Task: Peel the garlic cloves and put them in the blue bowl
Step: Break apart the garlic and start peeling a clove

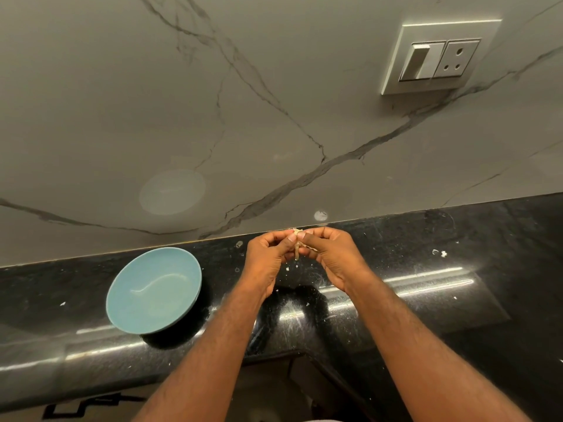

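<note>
Plainly, you had the garlic clove (300, 236) up over the black tabletop (426, 300), close to the marble wall (122, 117). Your left hand (268, 257) and your right hand (332, 254) were both curled tight on it, with thumbs and fingertips meeting at the clove. Little of it showed beyond a pale tip and a thin strip of skin (296, 252) hanging down between your thumbs. The blue bowl (152, 290) sat on the tabletop to your left, apart from both hands, and I could see no clove in it.

The clove was probably light, small and firm, easy to pinch hard without crushing. Its skin looked dry and papery, the sort that tears into scraps instead of coming off whole; the white flecks (443, 253) scattered on the tabletop pointed that way. Your best hold was likely on the clove's sides with one hand, while the other hand drew the loose strip along its length. Once bare, it could have turned slick and a little tacky, so a low drop into the bowl seemed safest.
</note>
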`<state>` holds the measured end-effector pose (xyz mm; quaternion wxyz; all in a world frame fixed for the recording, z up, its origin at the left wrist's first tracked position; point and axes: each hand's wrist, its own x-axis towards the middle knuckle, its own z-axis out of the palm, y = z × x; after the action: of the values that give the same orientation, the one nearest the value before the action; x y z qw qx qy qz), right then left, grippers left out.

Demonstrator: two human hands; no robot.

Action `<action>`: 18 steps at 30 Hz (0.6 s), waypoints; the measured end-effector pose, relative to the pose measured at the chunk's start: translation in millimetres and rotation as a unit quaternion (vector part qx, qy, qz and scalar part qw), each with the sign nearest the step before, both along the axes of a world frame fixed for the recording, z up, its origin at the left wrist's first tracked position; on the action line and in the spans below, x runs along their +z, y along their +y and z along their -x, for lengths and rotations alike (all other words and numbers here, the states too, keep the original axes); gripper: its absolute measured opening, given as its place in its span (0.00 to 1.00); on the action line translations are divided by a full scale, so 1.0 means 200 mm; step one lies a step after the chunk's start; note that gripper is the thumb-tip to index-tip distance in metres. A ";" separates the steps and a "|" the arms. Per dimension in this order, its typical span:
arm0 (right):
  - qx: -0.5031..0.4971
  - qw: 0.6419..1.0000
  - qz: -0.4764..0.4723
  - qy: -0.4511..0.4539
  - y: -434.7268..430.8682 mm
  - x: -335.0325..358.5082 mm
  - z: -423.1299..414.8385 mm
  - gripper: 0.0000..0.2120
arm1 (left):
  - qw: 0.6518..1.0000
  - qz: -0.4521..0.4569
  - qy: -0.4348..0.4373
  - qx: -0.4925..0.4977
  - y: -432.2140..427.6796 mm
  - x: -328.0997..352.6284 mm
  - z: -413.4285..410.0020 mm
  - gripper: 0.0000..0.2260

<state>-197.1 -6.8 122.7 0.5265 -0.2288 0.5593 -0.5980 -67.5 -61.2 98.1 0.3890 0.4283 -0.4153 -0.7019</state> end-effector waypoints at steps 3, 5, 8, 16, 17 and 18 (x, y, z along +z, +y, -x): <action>0.003 1.000 -0.010 -0.001 0.00 0.00 0.01 0.02 | 1.000 -0.008 0.007 0.007 0.00 0.00 0.00 0.05; 0.007 1.000 -0.013 0.000 0.00 0.00 0.01 0.03 | 1.000 -0.016 0.010 0.006 0.00 0.00 -0.01 0.05; 0.006 1.000 -0.009 0.000 0.00 -0.01 0.00 0.03 | 1.000 -0.026 0.012 -0.006 -0.01 0.00 -0.01 0.06; 0.021 0.999 -0.012 0.033 0.00 -0.01 0.00 0.03 | 0.999 -0.014 -0.004 -0.045 -0.03 0.01 -0.05 0.06; 0.023 0.999 -0.009 0.037 -0.01 -0.01 0.00 0.03 | 0.999 -0.009 -0.006 -0.044 -0.03 0.01 -0.05 0.06; 0.027 0.999 -0.003 0.040 -0.01 -0.01 0.00 0.03 | 0.999 -0.002 -0.008 -0.043 -0.03 0.01 -0.05 0.06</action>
<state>-196.6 -7.9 121.6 0.5208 -0.2658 0.5753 -0.5720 -58.0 -68.2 100.6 0.3543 0.4167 -0.4346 -0.7155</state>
